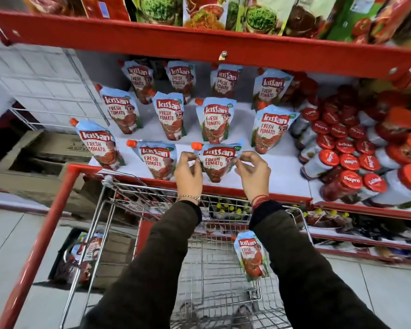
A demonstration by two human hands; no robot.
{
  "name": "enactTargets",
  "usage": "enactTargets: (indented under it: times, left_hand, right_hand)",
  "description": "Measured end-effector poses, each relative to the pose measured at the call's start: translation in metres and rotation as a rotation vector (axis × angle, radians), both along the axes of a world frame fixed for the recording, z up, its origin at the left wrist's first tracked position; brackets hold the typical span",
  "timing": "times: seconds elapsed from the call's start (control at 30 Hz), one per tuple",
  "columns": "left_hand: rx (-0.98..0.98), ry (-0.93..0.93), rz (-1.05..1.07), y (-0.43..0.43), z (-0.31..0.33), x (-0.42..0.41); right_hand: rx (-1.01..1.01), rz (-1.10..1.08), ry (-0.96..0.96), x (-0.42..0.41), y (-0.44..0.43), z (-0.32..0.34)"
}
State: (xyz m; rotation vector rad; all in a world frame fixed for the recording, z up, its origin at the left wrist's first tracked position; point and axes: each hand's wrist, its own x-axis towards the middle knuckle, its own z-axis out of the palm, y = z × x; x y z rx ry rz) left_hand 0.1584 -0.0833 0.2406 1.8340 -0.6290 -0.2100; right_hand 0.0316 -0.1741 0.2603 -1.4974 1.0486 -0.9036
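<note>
A light-blue ketchup pouch [217, 163] with an orange cap stands upright at the front of the white shelf [280, 172]. My left hand [189, 174] pinches its upper left edge and my right hand [253, 172] pinches its upper right edge. Several identical pouches stand in rows behind and to the left, such as one pouch [158, 162] right beside my left hand. One more of these pouches [253, 256] lies inside the wire shopping cart [152, 198] below my arms.
Red-lidded jars [349, 162] crowd the shelf's right side. The red upper shelf [199, 43] overhangs, loaded with sauce packets. A red frame post [43, 233] runs down the left. Lower shelves hold bottles [230, 210]. Cartons [57, 148] sit on the floor at left.
</note>
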Motion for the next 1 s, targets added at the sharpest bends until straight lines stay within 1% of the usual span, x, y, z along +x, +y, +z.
enactTargets:
  times: [0.07,0.17,0.33,0.47,0.67,0.77,0.87,1.0]
  left_hand:
    - [0.035,0.006,0.011,-0.004,-0.006,0.001]
    - [0.052,-0.005,0.027,-0.004,-0.013,0.002]
    - [0.058,0.002,0.041,-0.005,-0.014,0.003]
    - [0.026,0.028,0.066,-0.004,-0.017,0.001]
    - [0.013,0.064,0.104,-0.003,-0.022,-0.005]
    - [-0.037,0.056,0.128,0.002,-0.027,-0.014]
    - [-0.084,0.114,0.189,0.010,-0.036,-0.031]
    - [-0.076,0.089,0.177,0.019,-0.060,-0.067]
  right_hand:
    - [0.078,0.009,-0.017,0.004,-0.001,-0.006]
    - [0.104,0.032,0.013,0.006,-0.002,-0.016]
    - [0.092,0.041,0.037,0.004,-0.001,-0.019]
    - [0.062,0.046,0.058,0.002,0.001,-0.022]
    - [-0.024,0.122,0.121,-0.004,0.000,-0.026]
    - [-0.072,0.130,0.154,-0.012,0.001,-0.031]
    - [-0.048,0.117,0.174,-0.027,0.005,-0.042]
    - [-0.017,0.132,0.208,-0.055,0.014,-0.064]
